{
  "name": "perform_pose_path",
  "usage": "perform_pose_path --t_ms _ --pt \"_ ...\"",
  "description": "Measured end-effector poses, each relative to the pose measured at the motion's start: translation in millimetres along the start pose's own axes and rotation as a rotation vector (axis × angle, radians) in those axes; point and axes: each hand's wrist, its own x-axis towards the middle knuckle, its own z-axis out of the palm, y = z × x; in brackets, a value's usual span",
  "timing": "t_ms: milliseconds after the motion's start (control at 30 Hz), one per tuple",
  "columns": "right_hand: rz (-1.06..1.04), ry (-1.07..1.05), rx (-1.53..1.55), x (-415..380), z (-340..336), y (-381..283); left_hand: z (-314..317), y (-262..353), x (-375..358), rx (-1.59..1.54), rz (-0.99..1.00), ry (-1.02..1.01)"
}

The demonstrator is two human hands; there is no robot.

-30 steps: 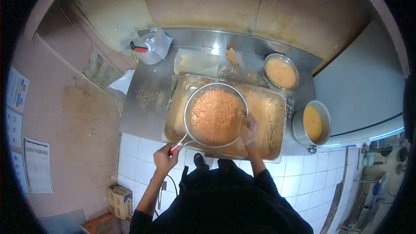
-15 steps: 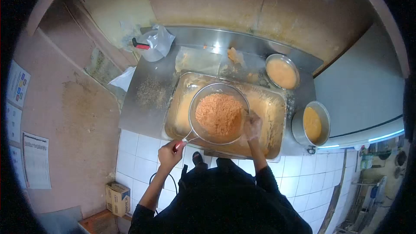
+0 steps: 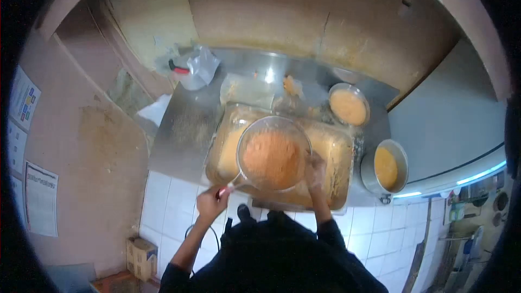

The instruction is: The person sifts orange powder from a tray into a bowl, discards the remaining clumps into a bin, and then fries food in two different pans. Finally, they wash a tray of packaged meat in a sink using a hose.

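My left hand (image 3: 212, 203) is closed around the red handle of a large round sieve (image 3: 240, 176). Orange crumbly material (image 3: 271, 157), blurred by motion, fills much of the sieve. At the sieve's right rim is my right hand (image 3: 315, 171), its fingers bent against the edge and partly smeared. Beneath the sieve lies a wide metal tray (image 3: 339, 184) with pale orange powder (image 3: 223, 154) spread over its bottom and sides.
On the steel counter (image 3: 176, 157) stand a bowl of pale orange mix (image 3: 347, 107) at the back right and a deep pot (image 3: 399, 165) with yellow-orange contents at the right. A clear container with plastic bag (image 3: 201, 70) is back left. A cardboard box (image 3: 141, 258) sits lower left.
The camera view has shifted, so the counter appears lower. The orange material in the sieve has become blurred and looks more spread out. Both hands remain at the sieve.
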Motion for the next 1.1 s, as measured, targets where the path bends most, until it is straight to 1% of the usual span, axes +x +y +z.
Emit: perform_pose_path --t_ms 67,100,133,167,233,300,367,400,433,467,500,567,633,667,733,767,800,833,867,900,933,1000,1033,1100 --pt "0.072 -0.038 0.026 16 6 -2 -12 10 -4 -0.067 0.016 0.054" --pt "0.01 -0.009 -0.127 21 29 42 -12 7 -6 -0.064 0.033 0.043" --pt "0.006 -0.007 -0.108 8 31 47 -7 -9 -3 0.163 0.0 -0.082" --pt "0.002 -0.004 -0.088 -5 34 54 -8 -11 -9 0.122 -0.008 -0.067" --pt "0.04 0.039 0.313 12 25 14 -10 -7 8 0.032 0.022 -0.001" --pt "-0.082 0.097 -0.07 6 37 47 -20 2 -5 -0.055 0.015 0.015" --pt "-0.137 0.079 -0.169 -6 38 49 -11 -9 -2 0.011 -0.029 -0.025" --pt "-0.131 0.052 -0.075 -6 32 29 -10 -13 -1 0.046 -0.044 -0.043" --pt "-0.145 0.047 0.023 8 30 9 -9 -16 -5 0.189 -0.057 -0.059" --pt "-0.089 0.09 0.107 16 27 -4 -17 -5 -5 0.0 -0.073 -0.028" --pt "-0.014 0.115 0.184 10 24 -13 -16 -5 -6 -0.018 -0.04 -0.006" --pt "0.023 0.116 0.201 -1 22 -17 -15 -6 -11 -0.005 -0.019 0.014" --pt "-0.076 0.096 0.093 6 25 -20 -12 -6 -3 0.052 -0.007 0.024" --pt "-0.097 0.145 0.179 14 25 -25 -11 -6 3 0.017 -0.003 0.029" --pt "-0.106 0.216 0.34 7 21 -33 -13 -8 -10 -0.045 -0.025 0.007" --pt "-0.161 0.238 0.107 6 28 -12 -8 -11 -11 -0.055 -0.009 0.024" --pt "-0.216 0.254 -0.126 7 40 23 -6 -12 -8 -0.006 -0.047 -0.023" --pt "-0.276 0.267 -0.358 5 47 44 -3 -12 -1 0.042 -0.082 -0.066" --pt "-0.176 0.202 -0.204 -6 43 42 -2 -14 1 0.09 -0.114 -0.111" --pt "-0.106 0.157 -0.046 5 38 34 4 -24 -2 0.084 0.018 -0.021" --pt "-0.029 0.102 0.108 12 31 22 5 -22 1 0.029 0.019 0.0" --pt "-0.074 0.101 -0.071 10 19 1 0 -19 -9 -0.069 -0.005 0.006" --pt "-0.093 0.096 -0.158 4 15 -8 -1 -16 -6 -0.009 0.0 -0.018" --pt "0.104 0.048 -0.095 -10 10 -19 -4 -17 -13 0.07 -0.002 -0.042"
